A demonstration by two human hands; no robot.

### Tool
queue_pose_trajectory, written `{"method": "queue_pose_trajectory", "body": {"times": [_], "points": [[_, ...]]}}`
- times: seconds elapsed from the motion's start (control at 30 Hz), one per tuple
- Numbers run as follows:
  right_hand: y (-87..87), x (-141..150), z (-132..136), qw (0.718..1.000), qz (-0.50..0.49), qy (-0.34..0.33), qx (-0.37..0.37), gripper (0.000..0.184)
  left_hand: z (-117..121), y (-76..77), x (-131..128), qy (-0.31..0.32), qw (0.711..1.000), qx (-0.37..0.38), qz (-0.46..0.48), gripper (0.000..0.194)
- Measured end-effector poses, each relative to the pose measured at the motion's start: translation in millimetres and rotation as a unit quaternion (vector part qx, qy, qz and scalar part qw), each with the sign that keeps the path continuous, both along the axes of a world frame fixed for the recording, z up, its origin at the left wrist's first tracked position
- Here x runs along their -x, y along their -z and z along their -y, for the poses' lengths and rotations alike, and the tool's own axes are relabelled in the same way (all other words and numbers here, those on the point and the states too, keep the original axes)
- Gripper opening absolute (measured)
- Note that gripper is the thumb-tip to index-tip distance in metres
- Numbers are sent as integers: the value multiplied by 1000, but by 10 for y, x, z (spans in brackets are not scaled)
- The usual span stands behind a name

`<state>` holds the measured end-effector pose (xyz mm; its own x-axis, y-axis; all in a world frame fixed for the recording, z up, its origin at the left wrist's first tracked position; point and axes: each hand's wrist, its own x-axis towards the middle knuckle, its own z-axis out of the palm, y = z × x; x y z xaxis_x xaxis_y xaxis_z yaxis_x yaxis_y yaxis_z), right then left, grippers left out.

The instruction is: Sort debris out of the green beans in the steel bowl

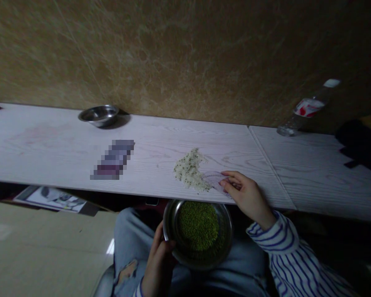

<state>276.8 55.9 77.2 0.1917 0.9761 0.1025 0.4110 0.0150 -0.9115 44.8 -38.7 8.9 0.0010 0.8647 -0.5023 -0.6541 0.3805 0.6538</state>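
Note:
My left hand (157, 255) grips the rim of a steel bowl (173, 214) full of green beans (198, 225), held over my lap just below the table edge. My right hand (245, 194) rests on the table, its fingers pinched on a thin clear plastic piece (214, 179). That piece touches the right side of a small heap of white rice mixed with green beans (191, 170).
A long pale wooden table (49, 144) runs along a brown marbled wall. An empty steel bowl (99, 114) stands at the back left. A blurred-out flat object (113, 160) lies mid-table. A plastic bottle (306, 108) stands at the back right beside dark cloth (358, 144).

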Motion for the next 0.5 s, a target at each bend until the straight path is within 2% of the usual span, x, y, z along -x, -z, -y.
{"method": "queue_pose_trajectory", "body": {"times": [0.13, 0.27, 0.5], "points": [[-39, 26, 75, 1000, -2, -7, 3, 32, -1, -5, -17, 13, 1000, -3, -1, 61], [-55, -72, 148, 1000, 10, 9, -7, 31, -10, 37, -17, 20, 1000, 4, 6, 67], [-56, -299, 227, 998, -16, 52, -6, 32, -13, -33, -28, 29, 999, 18, -3, 55]]}}
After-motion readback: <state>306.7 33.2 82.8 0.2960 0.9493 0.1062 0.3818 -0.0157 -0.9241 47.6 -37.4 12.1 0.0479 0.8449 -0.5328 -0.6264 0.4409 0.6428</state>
